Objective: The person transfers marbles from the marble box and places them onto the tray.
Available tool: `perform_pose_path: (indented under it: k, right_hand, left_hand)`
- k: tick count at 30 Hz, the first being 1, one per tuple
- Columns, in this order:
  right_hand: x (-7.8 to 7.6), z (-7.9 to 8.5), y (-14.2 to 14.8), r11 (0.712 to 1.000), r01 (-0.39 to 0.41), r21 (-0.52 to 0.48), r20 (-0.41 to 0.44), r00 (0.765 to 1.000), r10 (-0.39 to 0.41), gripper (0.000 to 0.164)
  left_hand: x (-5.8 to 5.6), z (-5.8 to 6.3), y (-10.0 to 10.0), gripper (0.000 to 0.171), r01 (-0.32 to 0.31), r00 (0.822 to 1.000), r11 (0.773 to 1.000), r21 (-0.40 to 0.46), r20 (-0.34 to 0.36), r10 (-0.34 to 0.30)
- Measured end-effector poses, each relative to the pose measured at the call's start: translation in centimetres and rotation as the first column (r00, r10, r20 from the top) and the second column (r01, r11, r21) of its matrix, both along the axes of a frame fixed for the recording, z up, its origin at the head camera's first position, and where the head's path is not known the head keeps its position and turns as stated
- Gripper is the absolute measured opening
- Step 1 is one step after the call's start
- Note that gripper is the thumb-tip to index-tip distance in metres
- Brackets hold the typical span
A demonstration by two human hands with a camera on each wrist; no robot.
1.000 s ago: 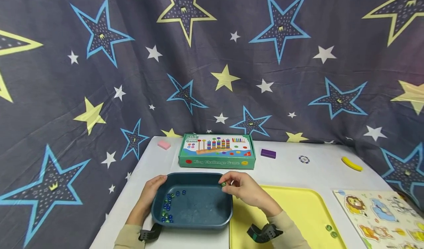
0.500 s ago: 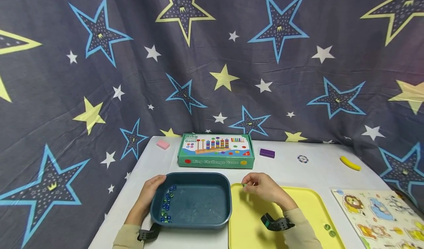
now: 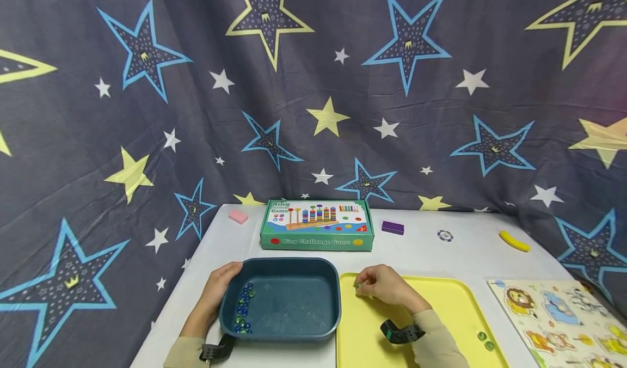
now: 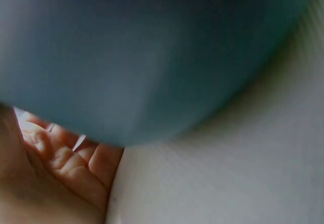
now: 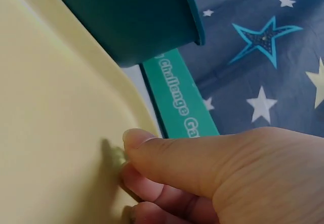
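Note:
My left hand (image 3: 218,287) holds the left side of a dark teal plastic bin (image 3: 289,332), fingertips at its far left corner. In the left wrist view the bin wall (image 4: 126,82) fills the top and hides part of the fingers (image 4: 76,168). Several blue and green marbles (image 3: 243,308) line the bin's left wall. My right hand (image 3: 387,287) is low over the far left corner of the yellow tray (image 3: 460,319), pinching a green marble (image 5: 119,155) between thumb and fingertips. Two green marbles (image 3: 485,341) lie near the tray's right edge.
Behind the bin stands a green Ring Challenge Game box (image 3: 317,241). Around it are a pink block (image 3: 238,216), a purple block (image 3: 393,227), a poker chip (image 3: 445,235) and a yellow banana-shaped piece (image 3: 514,241). An animal puzzle board (image 3: 543,316) lies at the right.
My right hand has moved from the bin's right rim to the tray, then lower, with the green marble still pinched. Loose marbles in the bin have rolled against its left wall.

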State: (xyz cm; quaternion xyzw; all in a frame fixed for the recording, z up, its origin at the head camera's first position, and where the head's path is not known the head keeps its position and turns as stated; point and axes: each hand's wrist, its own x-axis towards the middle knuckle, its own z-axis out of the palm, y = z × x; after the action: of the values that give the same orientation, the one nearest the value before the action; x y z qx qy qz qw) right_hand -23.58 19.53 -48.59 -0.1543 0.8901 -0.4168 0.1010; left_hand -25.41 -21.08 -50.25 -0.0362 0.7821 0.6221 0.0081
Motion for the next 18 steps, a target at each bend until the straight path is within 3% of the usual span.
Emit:
perform_pose_path:
  k: [18]
  right_hand:
    - [0.07,0.05,-0.44,0.999,0.013,0.036,-0.029,1.0,-0.012,0.009]
  left_hand:
    - [-0.14,-0.23,-0.18,0.046,-0.01,1.0,1.0,0.022,0.011,0.01]
